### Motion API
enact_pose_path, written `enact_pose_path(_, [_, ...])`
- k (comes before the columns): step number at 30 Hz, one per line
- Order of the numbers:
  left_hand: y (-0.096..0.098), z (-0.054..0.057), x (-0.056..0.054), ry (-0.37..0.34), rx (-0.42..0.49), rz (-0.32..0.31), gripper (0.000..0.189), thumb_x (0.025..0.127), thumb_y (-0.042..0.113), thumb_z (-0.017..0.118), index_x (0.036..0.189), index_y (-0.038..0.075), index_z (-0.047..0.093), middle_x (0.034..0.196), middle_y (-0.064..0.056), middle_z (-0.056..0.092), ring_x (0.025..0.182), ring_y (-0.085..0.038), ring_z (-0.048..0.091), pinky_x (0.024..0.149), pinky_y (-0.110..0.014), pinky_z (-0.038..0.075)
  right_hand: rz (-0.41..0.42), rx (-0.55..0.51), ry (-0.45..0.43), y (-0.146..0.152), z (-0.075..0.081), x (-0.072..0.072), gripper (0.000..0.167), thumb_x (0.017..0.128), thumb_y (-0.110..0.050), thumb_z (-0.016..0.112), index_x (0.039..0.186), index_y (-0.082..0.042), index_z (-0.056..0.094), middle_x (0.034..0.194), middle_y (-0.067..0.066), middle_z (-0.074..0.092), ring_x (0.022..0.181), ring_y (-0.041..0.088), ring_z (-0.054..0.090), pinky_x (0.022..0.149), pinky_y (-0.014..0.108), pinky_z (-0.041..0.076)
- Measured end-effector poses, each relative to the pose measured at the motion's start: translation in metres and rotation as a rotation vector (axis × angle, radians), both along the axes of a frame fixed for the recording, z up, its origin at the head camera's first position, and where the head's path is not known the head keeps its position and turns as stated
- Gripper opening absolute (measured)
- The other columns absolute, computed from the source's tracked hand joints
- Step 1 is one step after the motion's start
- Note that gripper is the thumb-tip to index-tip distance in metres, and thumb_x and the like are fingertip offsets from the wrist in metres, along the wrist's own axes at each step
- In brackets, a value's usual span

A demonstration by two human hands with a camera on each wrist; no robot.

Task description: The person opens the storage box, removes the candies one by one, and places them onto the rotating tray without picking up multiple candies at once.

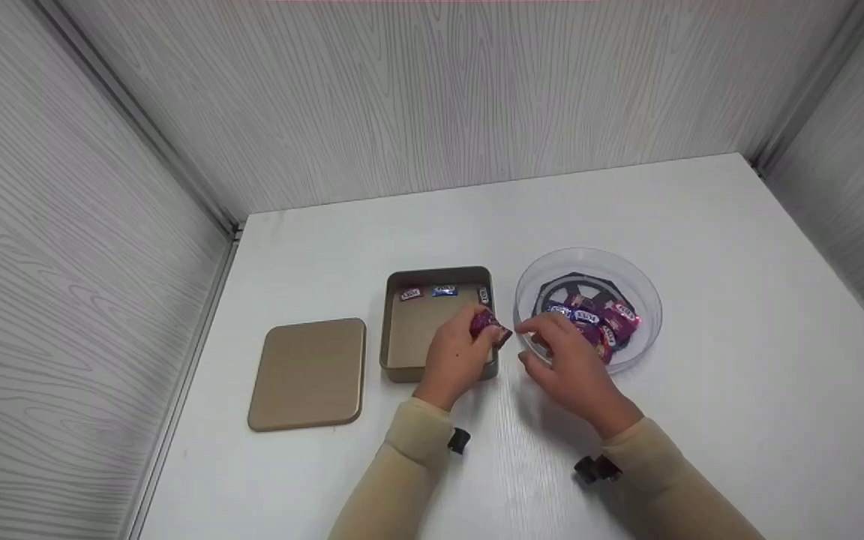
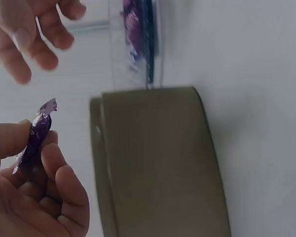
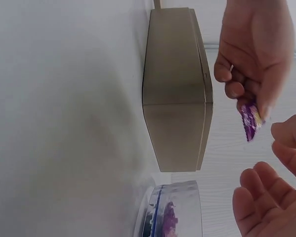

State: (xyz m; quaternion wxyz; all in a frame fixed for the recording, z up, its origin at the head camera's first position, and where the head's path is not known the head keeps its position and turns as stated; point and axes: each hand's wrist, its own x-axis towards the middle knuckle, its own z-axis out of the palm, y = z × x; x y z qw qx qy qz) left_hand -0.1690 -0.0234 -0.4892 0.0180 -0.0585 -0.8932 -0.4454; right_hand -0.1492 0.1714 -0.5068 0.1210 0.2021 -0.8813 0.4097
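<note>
My left hand (image 1: 456, 356) pinches a purple wrapped candy (image 1: 486, 326) between thumb and fingers, above the right side of a gold tin box (image 1: 409, 337). The left wrist view shows the candy (image 2: 38, 131) with its crimped wrapper ends sticking out. Close by on the right, my right hand (image 1: 578, 367) has its fingers spread and loosely bent, holding nothing, at the near left rim of a clear round bowl (image 1: 649, 330). Several purple, red and blue candies (image 1: 586, 319) lie in that bowl. Inside the tin, a red candy (image 1: 410, 294), a blue candy (image 1: 445, 290) and a dark candy (image 1: 484, 295) lie along the far side.
The tin's gold lid (image 1: 310, 373) lies flat on the white table (image 1: 432, 225), left of the box. Pale wood-grain panels (image 1: 462, 97) rise behind the table and at both sides. A small black device (image 1: 597, 469) sits at the right cuff.
</note>
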Motion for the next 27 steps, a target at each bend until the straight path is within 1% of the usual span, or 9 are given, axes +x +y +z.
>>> enact_pose_path(3, [0.006, 0.003, 0.006, 0.018, 0.016, -0.027, 0.029, 0.098, 0.027, 0.068, 0.124, 0.019, 0.06, 0.113, -0.002, 0.068, 0.1, -0.016, 0.062, 0.089, -0.04, 0.052, 0.01, 0.002, 0.035, -0.003, 0.002, 0.003, 0.03, 0.088, -0.011, 0.075, 0.117, -0.018, 0.068, 0.117, -0.001, 0.059, 0.1, 0.022, 0.063, 0.083, 0.037, 0.055])
enact_pose_path(8, [0.013, 0.007, 0.012, 0.004, 0.046, -0.053, 0.032, 0.097, 0.025, 0.067, 0.127, 0.02, 0.059, 0.117, -0.004, 0.067, 0.103, -0.015, 0.062, 0.088, -0.038, 0.053, 0.012, 0.024, 0.087, -0.007, 0.001, 0.005, 0.032, 0.087, -0.011, 0.078, 0.116, -0.017, 0.066, 0.112, -0.004, 0.059, 0.099, 0.01, 0.058, 0.08, 0.033, 0.053])
enact_pose_path(11, [0.014, 0.006, 0.013, -0.012, 0.053, -0.08, 0.034, 0.097, 0.025, 0.066, 0.129, 0.021, 0.058, 0.117, -0.003, 0.067, 0.102, -0.014, 0.062, 0.088, -0.037, 0.053, 0.007, 0.03, 0.11, -0.008, -0.001, 0.006, 0.031, 0.087, -0.011, 0.079, 0.115, -0.016, 0.066, 0.108, -0.005, 0.06, 0.096, 0.008, 0.055, 0.079, 0.032, 0.052])
enact_pose_path(15, [0.016, 0.003, 0.015, -0.019, 0.059, -0.114, 0.035, 0.097, 0.026, 0.066, 0.131, 0.023, 0.058, 0.119, -0.003, 0.067, 0.102, -0.013, 0.061, 0.088, -0.037, 0.052, -0.003, 0.049, 0.139, -0.009, -0.001, 0.007, 0.027, 0.087, -0.011, 0.078, 0.112, -0.014, 0.067, 0.104, -0.004, 0.06, 0.094, 0.009, 0.054, 0.079, 0.032, 0.051])
enact_pose_path(17, [0.016, 0.002, 0.015, -0.02, 0.059, -0.123, 0.034, 0.097, 0.028, 0.066, 0.13, 0.024, 0.057, 0.117, -0.001, 0.067, 0.1, -0.013, 0.06, 0.088, -0.037, 0.051, -0.009, 0.065, 0.151, -0.009, 0.0, 0.008, 0.026, 0.087, -0.01, 0.077, 0.111, -0.014, 0.068, 0.103, -0.004, 0.061, 0.094, 0.01, 0.054, 0.082, 0.032, 0.052])
enact_pose_path(20, [0.016, 0.002, 0.016, -0.023, 0.063, -0.132, 0.033, 0.098, 0.028, 0.066, 0.13, 0.025, 0.058, 0.109, 0.002, 0.066, 0.096, -0.013, 0.06, 0.086, -0.037, 0.051, -0.016, 0.085, 0.168, -0.007, 0.001, 0.008, 0.026, 0.086, -0.008, 0.077, 0.111, -0.014, 0.069, 0.102, -0.004, 0.062, 0.095, 0.012, 0.055, 0.085, 0.033, 0.051])
enact_pose_path(24, [0.016, 0.002, 0.016, -0.006, 0.041, -0.169, 0.035, 0.098, 0.027, 0.066, 0.132, 0.023, 0.057, 0.098, 0.006, 0.064, 0.087, -0.012, 0.059, 0.078, -0.032, 0.051, -0.044, 0.111, 0.173, -0.003, 0.001, 0.006, 0.024, 0.087, -0.008, 0.075, 0.109, -0.013, 0.069, 0.102, -0.003, 0.064, 0.096, 0.015, 0.056, 0.087, 0.036, 0.05])
enact_pose_path(27, [0.015, 0.001, 0.016, -0.003, 0.039, -0.202, 0.039, 0.098, 0.025, 0.067, 0.135, 0.021, 0.056, 0.098, 0.009, 0.064, 0.083, -0.009, 0.059, 0.072, -0.03, 0.05, -0.078, 0.128, 0.149, 0.005, -0.003, 0.001, 0.023, 0.087, -0.008, 0.075, 0.109, -0.013, 0.07, 0.101, -0.001, 0.066, 0.095, 0.018, 0.057, 0.085, 0.038, 0.05])
